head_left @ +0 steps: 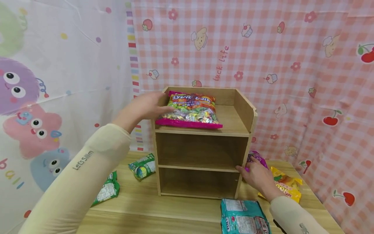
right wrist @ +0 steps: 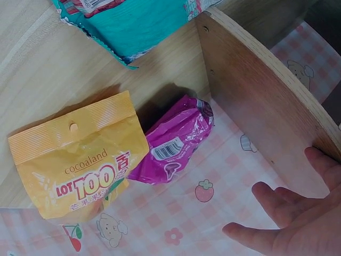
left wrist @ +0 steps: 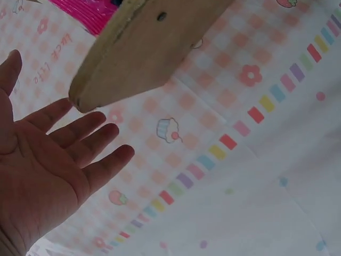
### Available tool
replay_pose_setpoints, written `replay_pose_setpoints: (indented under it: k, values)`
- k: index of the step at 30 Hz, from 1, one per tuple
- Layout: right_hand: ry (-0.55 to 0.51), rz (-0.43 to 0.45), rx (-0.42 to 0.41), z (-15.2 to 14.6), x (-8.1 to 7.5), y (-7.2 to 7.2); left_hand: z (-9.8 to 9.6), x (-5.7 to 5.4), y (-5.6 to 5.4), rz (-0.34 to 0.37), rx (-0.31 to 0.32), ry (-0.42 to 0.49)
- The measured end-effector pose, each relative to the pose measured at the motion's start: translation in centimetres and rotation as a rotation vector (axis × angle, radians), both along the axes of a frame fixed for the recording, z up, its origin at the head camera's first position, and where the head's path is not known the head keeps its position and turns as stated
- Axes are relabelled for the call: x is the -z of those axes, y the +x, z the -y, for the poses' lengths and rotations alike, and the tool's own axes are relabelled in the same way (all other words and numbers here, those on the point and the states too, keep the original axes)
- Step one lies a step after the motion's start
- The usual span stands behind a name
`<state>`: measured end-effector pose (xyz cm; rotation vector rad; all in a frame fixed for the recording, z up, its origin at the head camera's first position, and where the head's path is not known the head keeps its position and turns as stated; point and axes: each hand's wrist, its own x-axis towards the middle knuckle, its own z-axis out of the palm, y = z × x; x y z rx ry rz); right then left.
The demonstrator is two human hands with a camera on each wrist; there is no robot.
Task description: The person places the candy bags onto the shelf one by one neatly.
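A small wooden shelf (head_left: 201,168) with two compartments and a walled top stands on the table. On its top lies a pink-edged bag of fruit chews (head_left: 193,109). My left hand (head_left: 147,106) is at the shelf's upper left side, its thumb overlapping the bag in the head view. In the left wrist view its fingers are spread and straight, one fingertip right at the corner of the side panel (left wrist: 138,58). My right hand (head_left: 259,177) is at the shelf's right side, thumb at the front edge, other fingers extended beside the side panel (right wrist: 250,96).
Right of the shelf are a purple bag (right wrist: 176,144) and a yellow LOT 100 bag (right wrist: 85,160). A teal bag (head_left: 243,216) lies in front. Two green bags, one nearer (head_left: 108,190) and one by the shelf (head_left: 143,166), lie left. Printed cloth (head_left: 263,42) hangs behind.
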<state>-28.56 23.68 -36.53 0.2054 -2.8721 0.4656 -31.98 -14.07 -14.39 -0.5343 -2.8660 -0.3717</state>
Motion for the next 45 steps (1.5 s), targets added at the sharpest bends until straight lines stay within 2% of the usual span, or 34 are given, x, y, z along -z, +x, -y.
replay_pose_setpoints:
  k: [5, 11, 18, 23, 32, 36, 41, 45]
  values:
    - [-0.009, 0.002, 0.000, -0.1, 0.0, 0.0, 1.8, 0.1, 0.3, 0.051, -0.046, 0.083]
    - [-0.026, 0.009, 0.002, -0.1, 0.0, 0.0, 3.9, 0.8, 0.9, 0.093, -0.087, 0.024]
    - [-0.044, 0.020, 0.003, -0.1, 0.2, 0.0, 5.8, 2.8, 1.3, 0.174, -0.104, -0.003]
    - [-0.056, 0.039, -0.003, -0.1, 0.1, 0.0, 6.7, 4.9, 1.1, 0.211, -0.099, -0.001]
    - [-0.051, 0.048, -0.003, -0.1, 0.1, 0.0, 7.6, 9.7, 0.3, 0.282, -0.085, 0.010]
    - [-0.048, 0.046, -0.007, -0.1, 0.1, 0.0, 7.4, 11.7, 0.1, 0.317, -0.073, 0.017]
    - [-0.044, 0.042, -0.011, -0.1, 0.0, 0.1, 6.6, 14.4, -0.2, 0.319, -0.056, 0.018]
    - [-0.048, 0.048, -0.008, -0.1, 0.0, 0.1, 5.8, 16.2, -0.1, 0.346, -0.058, 0.084]
